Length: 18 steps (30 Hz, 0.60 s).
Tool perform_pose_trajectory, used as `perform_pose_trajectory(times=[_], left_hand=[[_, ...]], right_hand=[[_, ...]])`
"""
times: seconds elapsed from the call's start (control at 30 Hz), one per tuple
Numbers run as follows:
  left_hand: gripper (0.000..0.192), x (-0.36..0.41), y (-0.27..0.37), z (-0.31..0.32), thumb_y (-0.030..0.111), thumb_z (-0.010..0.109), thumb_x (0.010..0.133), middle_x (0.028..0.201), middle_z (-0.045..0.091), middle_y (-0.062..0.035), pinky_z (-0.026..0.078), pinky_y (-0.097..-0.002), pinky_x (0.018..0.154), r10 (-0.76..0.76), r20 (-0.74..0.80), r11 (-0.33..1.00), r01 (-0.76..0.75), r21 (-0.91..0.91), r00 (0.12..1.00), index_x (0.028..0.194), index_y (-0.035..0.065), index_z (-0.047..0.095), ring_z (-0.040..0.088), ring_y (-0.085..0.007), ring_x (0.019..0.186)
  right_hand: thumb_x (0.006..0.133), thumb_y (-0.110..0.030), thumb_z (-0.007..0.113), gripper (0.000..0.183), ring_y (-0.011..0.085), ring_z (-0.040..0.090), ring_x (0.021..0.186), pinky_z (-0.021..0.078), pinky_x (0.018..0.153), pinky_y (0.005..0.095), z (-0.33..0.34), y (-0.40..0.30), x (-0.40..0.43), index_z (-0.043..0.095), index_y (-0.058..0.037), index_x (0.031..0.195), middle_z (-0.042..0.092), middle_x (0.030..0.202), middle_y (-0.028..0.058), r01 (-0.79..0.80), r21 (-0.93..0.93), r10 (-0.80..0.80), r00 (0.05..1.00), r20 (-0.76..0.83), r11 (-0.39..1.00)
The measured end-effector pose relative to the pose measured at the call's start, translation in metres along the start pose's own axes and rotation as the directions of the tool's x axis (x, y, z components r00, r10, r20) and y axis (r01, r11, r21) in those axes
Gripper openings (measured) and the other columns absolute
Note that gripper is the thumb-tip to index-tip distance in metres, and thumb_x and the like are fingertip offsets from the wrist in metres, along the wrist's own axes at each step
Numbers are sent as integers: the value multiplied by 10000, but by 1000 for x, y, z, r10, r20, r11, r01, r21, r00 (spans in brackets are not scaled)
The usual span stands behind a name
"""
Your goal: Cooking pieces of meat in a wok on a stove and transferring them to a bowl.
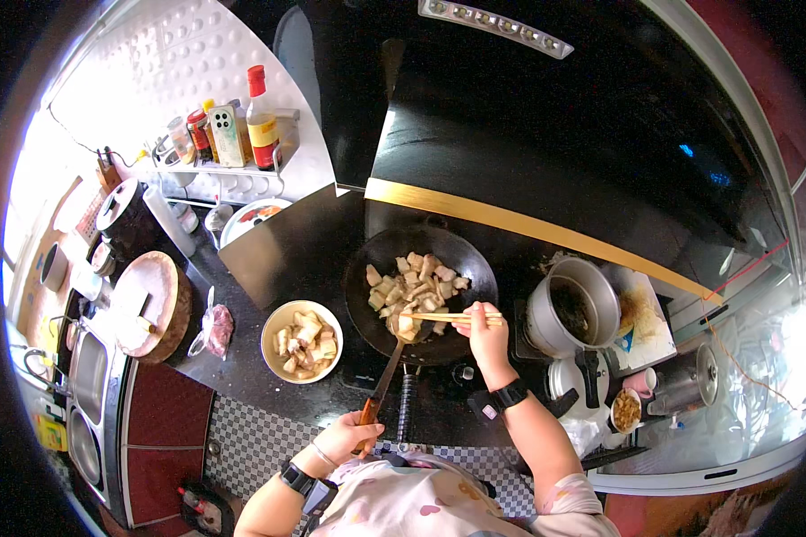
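Note:
My left hand (354, 436) grips the wooden handle of a metal spatula (387, 379), whose blade reaches into a dark wok (469, 252) on the stove. Pieces of what looks like sliced meat (413, 285) lie across the wok's bottom, and a few sit on the spatula's blade. In my right hand (487, 339) is a pair of wooden chopsticks (450, 317), their tips at the food on the blade. To the left of the wok stands a round bowl (266, 349) holding similar pale pieces in some liquid. The wok's long handle (408, 403) points toward me.
A grey metal pot (534, 322) stands right of the wok, with a pressure cooker lid (571, 382) and a small bowl of brown food (624, 411) nearer me. Leftward are a bag of meat (219, 329) and a round chopping board (164, 295) bearing a cleaver. The range hood's gold edge (510, 225) overhangs the stove.

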<state>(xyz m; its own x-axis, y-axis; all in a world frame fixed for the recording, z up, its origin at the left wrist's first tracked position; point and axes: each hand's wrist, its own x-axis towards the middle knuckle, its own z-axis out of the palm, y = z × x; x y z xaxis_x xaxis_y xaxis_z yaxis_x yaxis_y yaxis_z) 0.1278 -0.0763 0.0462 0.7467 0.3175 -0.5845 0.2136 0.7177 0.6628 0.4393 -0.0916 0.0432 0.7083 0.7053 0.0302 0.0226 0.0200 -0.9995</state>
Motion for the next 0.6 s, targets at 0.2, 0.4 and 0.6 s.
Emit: perform_pose_trajectory(times=[0.2, 0.4, 0.6], left_hand=[[154, -8, 2, -5, 129, 617, 885, 593, 516, -27, 353, -235, 428, 9, -26, 999, -10, -38, 1000, 869, 40, 492, 452, -114, 452], [120, -17, 10, -10, 110, 605, 879, 585, 498, -19, 340, -228, 433, -22, 7, 991, 23, -134, 1000, 892, 46, 504, 443, -109, 458], [75, -25, 18, -6, 51, 553, 862, 624, 484, -28, 346, -235, 461, -60, 146, 908, 114, -403, 988, 917, 39, 503, 449, -112, 508]], right_hand=[[1005, -266, 430, 296, 228, 691, 716, 570, 614, 280, -16, 2, -8, 550, -1, 951, 664, 875, 147, 25, 90, -21, 999, -42, 996], [1007, -308, 420, 292, 247, 689, 812, 562, 677, 303, -20, 40, -21, 544, -45, 1018, 670, 995, 172, -198, 313, 200, 979, 27, 929], [998, -289, 453, 278, 255, 683, 831, 573, 739, 335, -19, 63, -39, 550, -28, 1002, 666, 972, 172, -266, 452, 283, 959, 31, 851]])
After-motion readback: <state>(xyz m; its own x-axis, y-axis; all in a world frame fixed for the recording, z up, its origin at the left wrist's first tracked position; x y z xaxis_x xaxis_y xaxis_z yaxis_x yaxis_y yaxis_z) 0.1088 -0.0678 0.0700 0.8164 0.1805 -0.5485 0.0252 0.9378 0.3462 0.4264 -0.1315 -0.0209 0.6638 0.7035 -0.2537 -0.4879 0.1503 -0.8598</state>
